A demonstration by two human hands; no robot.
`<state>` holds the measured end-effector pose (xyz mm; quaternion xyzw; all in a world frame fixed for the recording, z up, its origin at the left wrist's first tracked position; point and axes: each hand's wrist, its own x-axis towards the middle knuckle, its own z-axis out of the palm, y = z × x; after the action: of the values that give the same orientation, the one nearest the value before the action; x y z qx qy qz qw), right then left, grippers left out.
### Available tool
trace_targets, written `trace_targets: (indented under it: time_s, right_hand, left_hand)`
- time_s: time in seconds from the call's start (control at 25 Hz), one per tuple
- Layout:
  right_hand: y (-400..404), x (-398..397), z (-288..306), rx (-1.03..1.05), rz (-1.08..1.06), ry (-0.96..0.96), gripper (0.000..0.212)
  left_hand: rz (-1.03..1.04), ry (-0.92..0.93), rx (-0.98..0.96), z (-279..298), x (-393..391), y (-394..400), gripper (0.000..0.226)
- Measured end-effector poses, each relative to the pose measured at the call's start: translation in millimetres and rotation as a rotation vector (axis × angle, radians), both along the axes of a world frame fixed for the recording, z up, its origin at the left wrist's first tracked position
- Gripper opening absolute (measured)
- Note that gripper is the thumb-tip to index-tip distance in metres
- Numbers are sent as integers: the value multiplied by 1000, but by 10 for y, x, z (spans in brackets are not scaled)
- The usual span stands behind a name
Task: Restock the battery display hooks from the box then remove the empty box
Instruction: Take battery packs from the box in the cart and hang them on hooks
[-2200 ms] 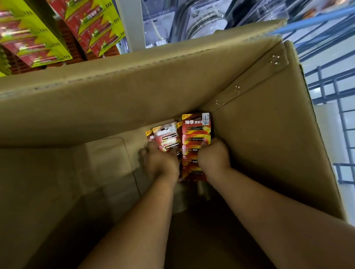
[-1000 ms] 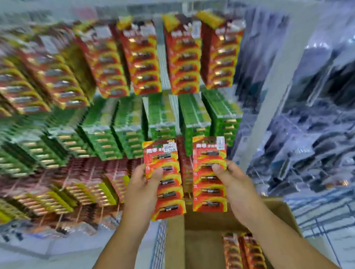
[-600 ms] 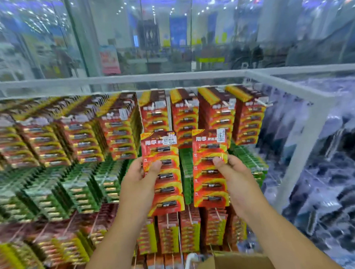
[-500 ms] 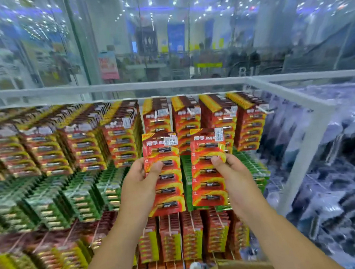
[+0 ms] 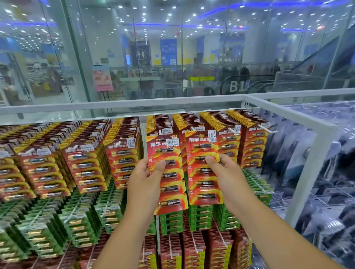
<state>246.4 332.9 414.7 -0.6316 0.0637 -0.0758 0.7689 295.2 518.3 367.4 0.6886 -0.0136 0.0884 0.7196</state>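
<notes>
- the left hand (image 5: 143, 179) holds a red battery strip (image 5: 168, 175) upright, thumb pressed on its front and the other fingers hidden behind the card.
- the right hand (image 5: 227, 173) holds a second red strip (image 5: 203, 168) the same way, thumb on the front; the two strips hang side by side, edges almost touching.
- each strip shows a column of single batteries in blisters, with a white price sticker near the top.
- both strips are raised in front of the top row of hooks (image 5: 265, 129), covering the two hook stacks right of the row's middle; whether they touch those stacks cannot be told.
- that top row is packed with matching red packs (image 5: 84, 166), running left of the held strips and two more stacks to their right.
- below the top row hang green packs (image 5: 77, 223), and below those, red-and-yellow packs (image 5: 193, 257).
- a white frame (image 5: 293, 115) borders the display above the top row and slants down on its right; beyond it, clear-bagged goods, blurred.
- behind the top row stands a glass wall (image 5: 166, 51), with a pink sign (image 5: 102, 77) and a "b1" mark seen through it.
- the box does not show in this view.
</notes>
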Motion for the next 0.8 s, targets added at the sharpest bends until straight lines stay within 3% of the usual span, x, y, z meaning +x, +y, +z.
trace_targets:
  time_s: [0.24, 0.44, 0.56, 0.68, 0.8]
  right_hand:
    - [-26, 277, -166, -84, -70, 50, 14]
    - [13, 434, -164, -145, -132, 105, 10]
    - [12, 594, -186, -156, -179, 136, 15]
    - [45, 749, -195, -151, -203, 140, 17]
    - [61, 902, -230, -147, -236, 123, 23]
  left_hand:
    - [5, 23, -27, -29, 183, -1, 103]
    - [27, 23, 13, -34, 344, -39, 121]
    - [60, 64, 0, -24, 440, -83, 90]
    - [114, 106, -22, -88, 603, -129, 75]
    - [163, 94, -21, -112, 765, -154, 33]
